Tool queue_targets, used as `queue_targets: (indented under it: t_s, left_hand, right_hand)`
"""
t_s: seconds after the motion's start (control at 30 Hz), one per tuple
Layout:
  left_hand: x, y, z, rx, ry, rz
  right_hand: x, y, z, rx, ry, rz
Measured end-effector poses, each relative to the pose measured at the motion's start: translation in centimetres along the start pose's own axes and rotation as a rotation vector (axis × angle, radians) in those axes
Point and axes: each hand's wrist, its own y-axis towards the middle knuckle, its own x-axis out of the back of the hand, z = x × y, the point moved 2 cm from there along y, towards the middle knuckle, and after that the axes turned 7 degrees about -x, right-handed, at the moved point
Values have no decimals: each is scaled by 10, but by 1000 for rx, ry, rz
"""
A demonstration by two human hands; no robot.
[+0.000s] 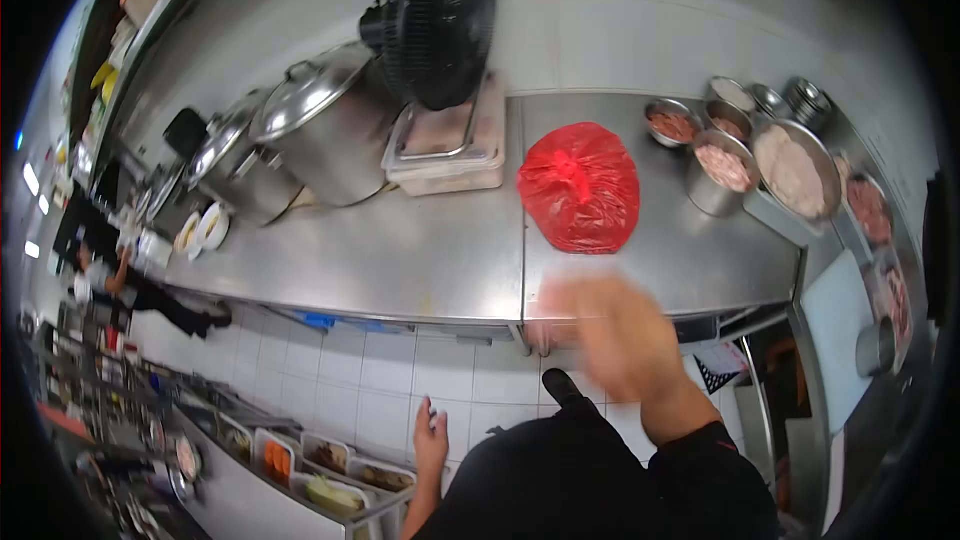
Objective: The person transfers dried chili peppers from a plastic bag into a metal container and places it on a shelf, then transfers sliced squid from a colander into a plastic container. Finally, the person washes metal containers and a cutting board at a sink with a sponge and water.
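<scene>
A tied red plastic bag point(580, 195) rests on the steel counter point(440, 275). Just in front of it, over the counter's front edge, my right hand point(615, 330) is smeared by motion, so its fingers cannot be made out. Low at my side, above the tiled floor, hangs my left hand point(431, 435). Its fingers are loosely stretched and nothing shows in them. Neither hand visibly touches the bag.
Large lidded pots point(330, 130), a black fan point(440, 25) and a lidded plastic container point(450, 150) line the back left. Right of the bag stand metal bowls of meat point(797, 170). Food trays point(330, 455) lie at lower left; another person point(150, 290) stands far left.
</scene>
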Motion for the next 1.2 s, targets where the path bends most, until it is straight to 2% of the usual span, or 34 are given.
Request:
queue_targets:
  t_s: [0.03, 0.07, 0.1, 0.13, 0.17, 0.2, 0.23, 0.3, 0.37, 0.43, 0.5, 0.53, 0.57, 0.67, 0.73, 0.83, 0.93, 1.0, 1.03, 1.07, 1.1, 1.13, 1.2]
  left_hand:
    - [10, 5, -44, 35, -23, -3]
    - [22, 8, -68, 69, -42, -58]
    - [-76, 33, -80, 68, -231, -66]
    - [-90, 43, -77, 89, -165, -17]
    - [-77, 44, -91, 172, -111, 73]
    - [-5, 46, -114, -28, 99, 54]
    - [17, 26, -118, 11, 169, -14]
    - [1, 23, -125, -7, 228, 6]
    - [-31, 19, -110, 86, 92, 96]
    - [-59, 25, -95, 152, -26, 231]
    - [-53, 33, -117, 126, 6, 308]
    - [-49, 39, -129, 100, 24, 369]
    - [-48, 46, -137, 62, 36, 306]
    - [-44, 70, -167, -50, 13, 202]
    - [-39, 87, -203, -106, -81, 216]
    - [-52, 118, -238, -322, -26, 187]
    - [-83, 162, -263, -601, 135, 20]
    - [-116, 189, -281, -813, 218, -115]
    - [-130, 205, -285, -913, 234, -151]
    - [-133, 209, -304, -973, 265, -217]
    - [-133, 223, -327, -823, 266, 2]
    - [-156, 230, -320, -856, 253, -87]
    - [-153, 232, -330, -769, 297, 78]
  right_hand:
    - [21, 9, 5, 112, -26, -115]
    - [23, 24, -11, 25, -272, -110]
    - [62, 50, -56, -51, -723, 64]
    - [70, 55, -70, 32, -708, 107]
    - [57, 64, -65, 18, -554, 83]
    - [35, 66, -77, -119, -309, 110]
    - [21, 73, -93, -116, -299, 95]
    - [40, 75, -146, -174, -447, 18]
    - [41, 92, -210, -155, -600, -57]
    - [37, 107, -244, -1, -631, -196]
    - [29, 110, -311, -126, -549, 167]
    - [26, 118, -282, -129, -690, 206]
    - [31, 120, -243, -136, -841, 242]
    - [40, 120, -231, -250, -678, 346]
    - [41, 111, -242, -121, -598, 455]
    - [43, 108, -232, 13, -463, 537]
    - [38, 110, -225, 136, -319, 604]
    - [42, 102, -212, 159, -256, 614]
    - [31, 96, -201, 231, -149, 378]
    - [32, 99, -186, 116, -153, 441]
    - [32, 102, -177, 72, -168, 455]
    - [36, 103, -172, 68, -192, 463]
    - [41, 105, -174, 89, -234, 438]
